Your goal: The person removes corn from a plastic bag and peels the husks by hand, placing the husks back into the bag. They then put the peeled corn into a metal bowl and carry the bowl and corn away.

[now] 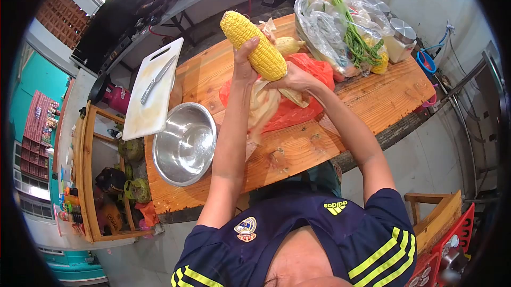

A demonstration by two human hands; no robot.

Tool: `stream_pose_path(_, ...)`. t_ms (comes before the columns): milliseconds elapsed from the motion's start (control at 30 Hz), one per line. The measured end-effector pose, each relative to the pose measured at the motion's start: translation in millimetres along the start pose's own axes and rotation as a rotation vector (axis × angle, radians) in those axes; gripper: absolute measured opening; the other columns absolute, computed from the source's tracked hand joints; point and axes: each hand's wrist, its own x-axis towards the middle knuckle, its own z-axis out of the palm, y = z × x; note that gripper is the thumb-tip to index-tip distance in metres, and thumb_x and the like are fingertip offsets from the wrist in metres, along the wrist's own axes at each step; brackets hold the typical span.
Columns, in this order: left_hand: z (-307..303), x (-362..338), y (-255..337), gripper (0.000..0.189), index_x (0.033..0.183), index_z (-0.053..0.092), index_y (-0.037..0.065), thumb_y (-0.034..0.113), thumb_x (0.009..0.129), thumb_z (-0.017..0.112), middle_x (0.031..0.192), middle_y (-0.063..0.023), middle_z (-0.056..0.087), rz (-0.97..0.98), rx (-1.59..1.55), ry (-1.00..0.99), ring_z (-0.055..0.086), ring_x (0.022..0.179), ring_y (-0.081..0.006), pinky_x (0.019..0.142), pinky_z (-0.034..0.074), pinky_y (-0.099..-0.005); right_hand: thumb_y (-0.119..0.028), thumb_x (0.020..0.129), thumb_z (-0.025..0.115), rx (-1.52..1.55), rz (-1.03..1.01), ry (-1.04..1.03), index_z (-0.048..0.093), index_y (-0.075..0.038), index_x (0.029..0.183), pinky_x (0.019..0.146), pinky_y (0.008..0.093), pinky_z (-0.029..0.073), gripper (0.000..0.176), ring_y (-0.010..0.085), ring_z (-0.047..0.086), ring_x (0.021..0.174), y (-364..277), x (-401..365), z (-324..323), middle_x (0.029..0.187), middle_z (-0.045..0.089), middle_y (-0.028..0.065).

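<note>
Both arms are extended forward over the wooden table (277,162), with the forearms converging toward the far side. The left forearm is held nearly straight and raised; the right arm is bent at the elbow and angled inward to the left.

An ear of corn (254,46) is held above the table, tilted with its tip to the far left. Its left side is gripped by the left hand (245,62), closed around it with the thumb laid across the kernels. Its lower end is held by the right hand (294,78), narrowly closed; the exact finger placement is hidden.

Pale husks (261,103) are hung below the right hand, over a red plastic bag (315,66). A steel bowl (186,143) is positioned to the left, beside a white cutting board (150,98) on which a knife (158,80) is laid.
</note>
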Motion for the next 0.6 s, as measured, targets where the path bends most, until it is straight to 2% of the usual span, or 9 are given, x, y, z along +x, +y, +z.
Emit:
stream_pose_path(167,-9.9,1.6,-1.3,0.039,0.103,0.056,0.003,0.034,0.081,0.066,0.087,-0.0102,0.061,-0.111,-0.112,0.069,0.063,0.079,-0.0212,0.073,0.055,-0.0362,-0.015,0.075,0.073,-0.159,-0.039,0.163,0.065,0.002,0.105,0.078,0.0313,0.051,0.036,0.0145,0.063,0.088,3.2,-7.5,15.0,0.094,0.069,0.0067)
stream_pose_path(200,-10.9,2.1,-0.4,0.039,0.102,0.056,0.003,0.035,0.082,0.066,0.086,-0.0106,0.061,-0.125,-0.128,0.059,0.062,0.08,-0.0216,0.074,0.055,-0.0365,-0.013,0.074,0.068,-0.246,-0.1,0.245,0.066,0.003,0.092,0.067,0.0351,0.051,0.024,0.0158,0.064,0.073,4.9,-7.6,17.2,0.077,0.069,0.0109)
stream_pose_path(300,-13.4,4.5,-1.4,0.039,0.098,0.057,0.003,0.038,0.083,0.065,0.084,-0.0112,0.06,-0.142,-0.104,0.064,0.062,0.078,-0.0218,0.073,0.055,-0.0366,-0.015,0.074,0.064,-0.499,-0.052,0.315,0.065,0.004,0.083,0.059,0.0402,0.049,0.02,0.025,0.065,0.062,2.7,-7.9,16.1,0.07,0.066,0.0189)
stream_pose_path(400,-11.8,6.7,-0.9,0.039,0.097,0.056,0.004,0.038,0.083,0.066,0.081,-0.0108,0.061,-0.136,-0.071,0.084,0.063,0.073,-0.022,0.068,0.056,-0.0368,-0.017,0.074,0.063,-0.725,-0.158,0.379,0.064,0.004,0.077,0.056,0.0439,0.048,0.021,0.0365,0.064,0.061,9.2,-3.3,9.1,0.069,0.063,0.0246)
stream_pose_path(433,-9.7,8.1,-0.7,0.039,0.097,0.056,0.004,0.038,0.083,0.066,0.08,-0.0105,0.062,-0.135,-0.065,0.089,0.064,0.071,-0.0221,0.066,0.056,-0.0369,-0.018,0.074,0.064,-0.761,-0.18,0.373,0.064,0.003,0.075,0.057,0.0444,0.048,0.021,0.0378,0.064,0.063,9.6,-3.4,7.4,0.069,0.063,0.024)
stream_pose_path(500,-12.0,13.6,7.3,0.041,0.097,0.056,0.004,0.04,0.082,0.066,0.078,-0.011,0.061,-0.276,-0.02,0.166,0.064,0.069,-0.0224,0.065,0.056,-0.0374,-0.02,0.073,0.065,-0.833,-0.22,0.355,0.065,0.0,0.073,0.057,0.0454,0.049,0.021,0.0402,0.063,0.065,8.1,-4.9,5.0,0.068,0.063,0.023)
stream_pose_path(533,-13.6,12.8,8.3,0.041,0.097,0.055,0.003,0.04,0.082,0.067,0.077,-0.0112,0.061,-0.348,0.0,0.211,0.064,0.068,-0.0226,0.064,0.056,-0.0376,-0.021,0.072,0.066,-1.007,-0.244,0.24,0.064,-0.001,0.071,0.057,0.0453,0.049,0.021,0.0392,0.063,0.064,3.6,-4.4,-1.7,0.067,0.063,0.022)
stream_pose_path(600,-17.9,-1.4,-2.7,0.043,0.096,0.056,0.003,0.042,0.082,0.066,0.076,-0.0116,0.061,-0.362,0.043,0.375,0.064,0.067,-0.0226,0.063,0.056,-0.0372,-0.023,0.071,0.068,-1.333,-0.288,-0.017,0.063,-0.003,0.068,0.056,0.0451,0.049,0.021,0.0371,0.064,0.062,-4.0,-6.6,-14.5,0.064,0.061,0.02)
